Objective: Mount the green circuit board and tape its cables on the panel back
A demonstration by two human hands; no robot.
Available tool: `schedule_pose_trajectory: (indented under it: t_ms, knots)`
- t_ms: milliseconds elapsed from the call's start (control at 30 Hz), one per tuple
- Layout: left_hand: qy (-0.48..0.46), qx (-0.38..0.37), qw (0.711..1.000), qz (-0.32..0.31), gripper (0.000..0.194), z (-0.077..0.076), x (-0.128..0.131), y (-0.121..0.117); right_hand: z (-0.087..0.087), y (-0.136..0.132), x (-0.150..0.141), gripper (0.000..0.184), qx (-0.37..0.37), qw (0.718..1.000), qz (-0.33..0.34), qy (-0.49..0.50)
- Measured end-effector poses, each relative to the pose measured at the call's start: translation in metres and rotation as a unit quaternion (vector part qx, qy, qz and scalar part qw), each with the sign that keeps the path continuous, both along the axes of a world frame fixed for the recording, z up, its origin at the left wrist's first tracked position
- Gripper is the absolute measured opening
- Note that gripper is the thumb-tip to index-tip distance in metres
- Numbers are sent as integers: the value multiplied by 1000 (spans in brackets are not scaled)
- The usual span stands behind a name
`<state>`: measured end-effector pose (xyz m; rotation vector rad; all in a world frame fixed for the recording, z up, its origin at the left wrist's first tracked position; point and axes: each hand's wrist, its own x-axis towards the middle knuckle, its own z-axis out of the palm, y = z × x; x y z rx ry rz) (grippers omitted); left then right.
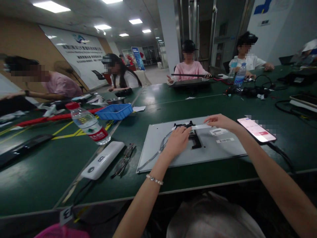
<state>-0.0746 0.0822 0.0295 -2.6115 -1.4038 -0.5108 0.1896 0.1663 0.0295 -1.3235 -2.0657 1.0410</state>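
A flat light-grey panel (153,138) with a black frame-like bracket (196,142) at its middle lies on the green table before me. My left hand (177,140) rests over the bracket, its fingers stretched out onto the bracket's upper part; what lies under the palm is hidden. A narrow white strip (200,126) runs from near those fingertips toward the right. My right hand (221,121) pinches the strip's right end just above the panel. Thin grey cables (160,147) curve across the panel's left side. A white label (218,131) and a barcode sticker (225,140) are on its right part.
Right of the panel lies a lit phone (256,129) with a cable. To the left are a white power bank (103,160), eyeglasses (123,160), a water bottle (88,124) and a blue tray (115,111). Several people sit around the table; one faces a dark panel (192,83).
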Motion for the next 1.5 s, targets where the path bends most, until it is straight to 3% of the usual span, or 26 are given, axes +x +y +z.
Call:
schedule_pose_trajectory:
  t_ms: [100,167,333,467,633,733,833,967,1167,1333,1500]
  knots:
    - [-54,49,993,96,36,-2,-15,10,-8,12,19,27,40,991,-105,-68]
    - [-82,68,982,154,33,-5,-24,15,-18,19,28,25,69,980,-130,-133]
    - [-84,20,972,221,28,-13,-31,21,-39,25,30,35,173,942,-179,-225]
    - [-74,-14,974,211,31,-20,-27,23,-35,24,11,40,255,936,-143,-196]
    - [-80,-34,977,195,35,-24,-25,24,-20,26,-31,35,288,949,13,-129]
    - [-77,-46,977,192,35,-24,-24,22,-16,35,-57,33,307,938,105,-120]
    - [-69,-51,978,192,34,-23,-22,21,-18,47,-78,31,298,933,144,-143]
    - [-63,-49,978,192,33,-22,-22,20,-22,58,-99,24,263,939,130,-179]
    - [-52,-43,979,193,33,-20,-22,19,-17,52,-108,24,246,947,71,-192]
    - [-50,-51,978,198,33,-17,-21,17,-9,51,-87,29,279,946,-10,-166]
    - [-49,-54,978,196,31,-17,-21,18,-26,52,-61,29,246,946,-17,-211]
